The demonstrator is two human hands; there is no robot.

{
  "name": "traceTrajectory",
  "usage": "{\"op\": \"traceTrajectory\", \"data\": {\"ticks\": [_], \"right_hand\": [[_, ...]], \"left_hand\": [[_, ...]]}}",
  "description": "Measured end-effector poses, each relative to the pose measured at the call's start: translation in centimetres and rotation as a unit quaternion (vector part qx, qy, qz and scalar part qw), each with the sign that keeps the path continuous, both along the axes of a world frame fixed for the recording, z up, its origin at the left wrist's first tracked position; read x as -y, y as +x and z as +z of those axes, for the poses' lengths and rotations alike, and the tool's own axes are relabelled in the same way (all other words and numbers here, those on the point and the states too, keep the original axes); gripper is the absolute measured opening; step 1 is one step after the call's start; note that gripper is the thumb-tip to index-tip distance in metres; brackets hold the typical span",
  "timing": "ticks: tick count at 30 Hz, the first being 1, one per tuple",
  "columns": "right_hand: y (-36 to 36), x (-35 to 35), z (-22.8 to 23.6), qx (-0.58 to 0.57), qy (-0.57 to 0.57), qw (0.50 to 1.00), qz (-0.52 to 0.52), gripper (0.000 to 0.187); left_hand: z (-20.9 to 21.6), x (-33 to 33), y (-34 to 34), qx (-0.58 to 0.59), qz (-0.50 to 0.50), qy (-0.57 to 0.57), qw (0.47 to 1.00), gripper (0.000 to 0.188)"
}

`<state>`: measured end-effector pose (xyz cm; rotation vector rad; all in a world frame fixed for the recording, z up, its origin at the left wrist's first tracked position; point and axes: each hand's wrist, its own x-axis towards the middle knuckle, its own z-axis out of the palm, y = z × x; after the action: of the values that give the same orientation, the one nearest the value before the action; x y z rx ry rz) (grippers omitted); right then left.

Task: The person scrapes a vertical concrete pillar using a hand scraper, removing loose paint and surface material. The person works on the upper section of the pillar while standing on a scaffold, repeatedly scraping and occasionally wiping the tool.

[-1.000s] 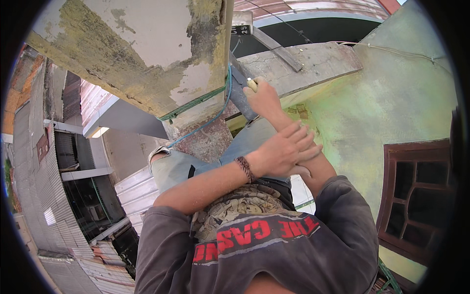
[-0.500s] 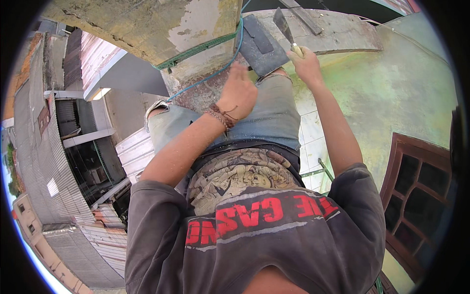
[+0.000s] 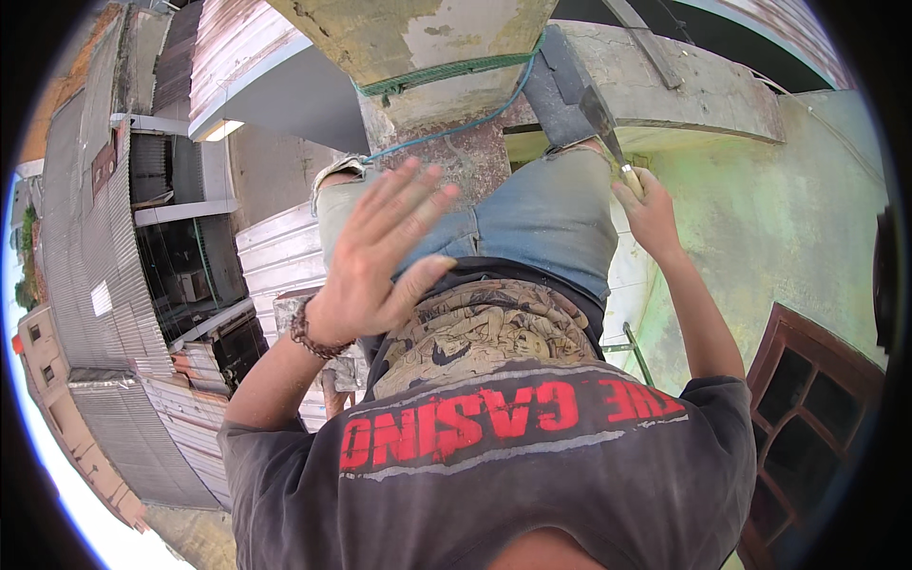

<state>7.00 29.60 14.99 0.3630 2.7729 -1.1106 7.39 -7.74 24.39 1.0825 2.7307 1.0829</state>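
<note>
My right hand [image 3: 651,217] is closed around the pale handle of a trowel [image 3: 600,119], whose grey blade points up and away. Beside the blade lies a dark flat rectangular plastering float [image 3: 559,95] with a raised strip, resting at the edge of the grey concrete ledge and just beyond my right knee. My left hand [image 3: 375,261], with a brown bracelet at its wrist, is raised over my lap with the fingers spread and nothing in it. Its fingers are slightly blurred.
A concrete pillar [image 3: 427,47] wrapped with green mesh [image 3: 451,73] and a blue cord [image 3: 456,131] stands ahead. A concrete ledge [image 3: 703,104] runs right, carrying a wooden strip [image 3: 646,43]. A green-stained wall [image 3: 760,209] and brown-framed window [image 3: 807,418] are at right; corrugated roofs [image 3: 104,275] lie below left.
My left hand has drawn back from near the pillar toward my lap and its fingers have spread. The right hand still grips the trowel, now lower and further right in view. The view has shifted.
</note>
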Motion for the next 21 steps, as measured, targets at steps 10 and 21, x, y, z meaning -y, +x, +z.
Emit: {"op": "traceTrajectory", "data": {"ticks": [10, 21], "right_hand": [[1.2, 5.3, -0.6, 0.120, -0.260, 0.958, -0.027, 0.028], [3.9, 9.8, 0.0, 0.044, -0.508, 0.859, -0.052, 0.026]], "left_hand": [[-3.9, 2.8, -2.4, -0.006, 0.173, -0.083, 0.981, 0.048], [-9.1, -3.7, 0.3, 0.080, 0.018, 0.068, 0.994, 0.011]]}}
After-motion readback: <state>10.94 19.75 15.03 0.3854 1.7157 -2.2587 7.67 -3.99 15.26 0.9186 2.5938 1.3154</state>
